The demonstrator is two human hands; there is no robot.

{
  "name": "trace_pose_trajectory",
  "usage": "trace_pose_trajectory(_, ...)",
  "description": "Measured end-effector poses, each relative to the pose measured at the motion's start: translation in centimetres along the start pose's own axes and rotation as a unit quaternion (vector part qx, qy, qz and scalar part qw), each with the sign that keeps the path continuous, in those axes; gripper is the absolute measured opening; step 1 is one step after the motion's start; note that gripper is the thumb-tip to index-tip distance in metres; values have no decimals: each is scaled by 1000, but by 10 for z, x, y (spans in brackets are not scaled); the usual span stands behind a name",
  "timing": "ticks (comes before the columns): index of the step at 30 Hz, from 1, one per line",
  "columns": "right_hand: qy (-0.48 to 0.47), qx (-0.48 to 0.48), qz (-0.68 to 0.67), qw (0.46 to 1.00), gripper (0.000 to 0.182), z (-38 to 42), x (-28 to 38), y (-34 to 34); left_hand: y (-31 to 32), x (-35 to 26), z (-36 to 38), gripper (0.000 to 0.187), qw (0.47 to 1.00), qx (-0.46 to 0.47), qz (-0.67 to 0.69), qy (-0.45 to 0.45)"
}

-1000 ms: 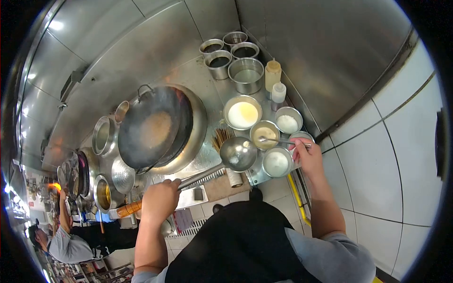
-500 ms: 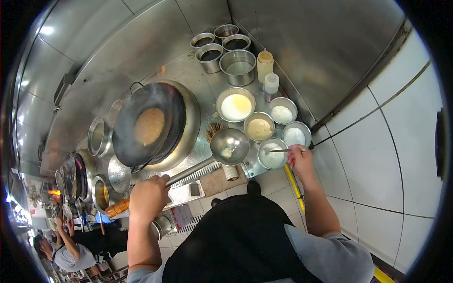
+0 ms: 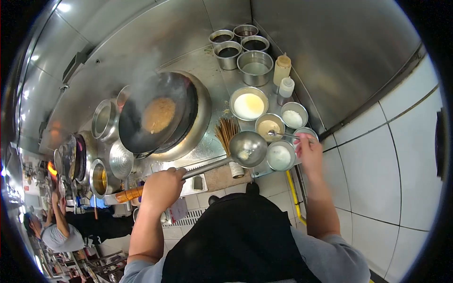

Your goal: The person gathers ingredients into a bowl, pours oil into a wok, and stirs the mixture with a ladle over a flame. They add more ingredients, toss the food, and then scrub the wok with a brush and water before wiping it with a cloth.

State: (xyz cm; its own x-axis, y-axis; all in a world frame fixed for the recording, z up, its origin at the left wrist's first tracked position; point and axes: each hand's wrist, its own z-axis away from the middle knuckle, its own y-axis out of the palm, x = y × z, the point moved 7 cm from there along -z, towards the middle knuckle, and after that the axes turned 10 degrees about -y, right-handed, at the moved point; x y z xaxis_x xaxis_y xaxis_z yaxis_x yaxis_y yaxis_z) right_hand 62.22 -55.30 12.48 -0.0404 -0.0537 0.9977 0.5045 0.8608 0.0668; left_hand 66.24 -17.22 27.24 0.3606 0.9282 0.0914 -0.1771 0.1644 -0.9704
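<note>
Currently, at the far left of the wok (image 3: 130, 113), a co-worker (image 3: 61, 236) stands near a flame (image 3: 52, 168). Just left of the wok is a strainer (image 3: 121, 159). Brown food (image 3: 159, 115) is already inside the wok and steam rises, so the cooking seems underway. Below the wok, the left hand (image 3: 163, 191) is closed firmly around the handle of the ladle (image 3: 250, 141). The ladle's bowl is to the right of the wok, beside a brush (image 3: 226, 132); a little pale stuff (image 3: 244, 154) lies in it, not in the wok, so this portion looks measured only in part. Farther right of the wok, the right hand (image 3: 309, 153), fingers nearly closed, pinches a thin spoon (image 3: 288, 135). Its tip is at the tan bowl (image 3: 270, 128); whether it carries anything, I cannot tell.
</note>
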Motion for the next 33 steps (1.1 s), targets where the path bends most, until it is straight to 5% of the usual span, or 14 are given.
trace_pose_trajectory(4,38,30,83,995,28,-22,-24,14,3,9,1,23,994,-32,104,-18)
trace_pose_trajectory(5,-152,-26,322,934,30,-24,5,6,4,16,2,26,988,-38,148,-32)
trace_pose_trajectory(6,-333,-86,520,782,33,-12,44,24,10,23,1,26,986,-47,150,-52)
trace_pose_trajectory(8,-319,-86,465,821,40,-8,65,48,21,38,-3,30,948,-108,291,-65)
trace_pose_trajectory(11,-222,198,238,925,45,14,57,138,35,39,-32,34,885,-142,426,-124)
trace_pose_trajectory(14,-99,356,46,928,60,71,27,238,53,28,-85,39,747,-187,628,-117)
trace_pose_trajectory(16,-46,369,-25,928,63,94,23,276,52,7,-103,45,581,-96,794,-150)
trace_pose_trajectory(17,-117,304,5,945,63,93,36,286,59,6,-116,48,552,-113,819,-114)
trace_pose_trajectory(18,-122,311,7,943,63,89,35,292,62,9,-119,50,571,-104,810,-86)
trace_pose_trajectory(21,-127,334,373,856,64,66,27,296,88,41,-92,44,653,-114,745,-79)
trace_pose_trajectory(26,-89,350,394,845,56,34,11,319,192,72,-2,24,714,142,685,-25)
trace_pose_trajectory(30,-154,305,492,801,59,39,26,341,240,105,51,23,639,172,741,-112)
trace_pose_trajectory(32,39,373,337,864,60,58,15,346,262,122,57,23,600,168,769,-142)
trace_pose_trajectory(33,40,374,345,860,60,56,17,346,270,131,57,23,607,149,768,-140)
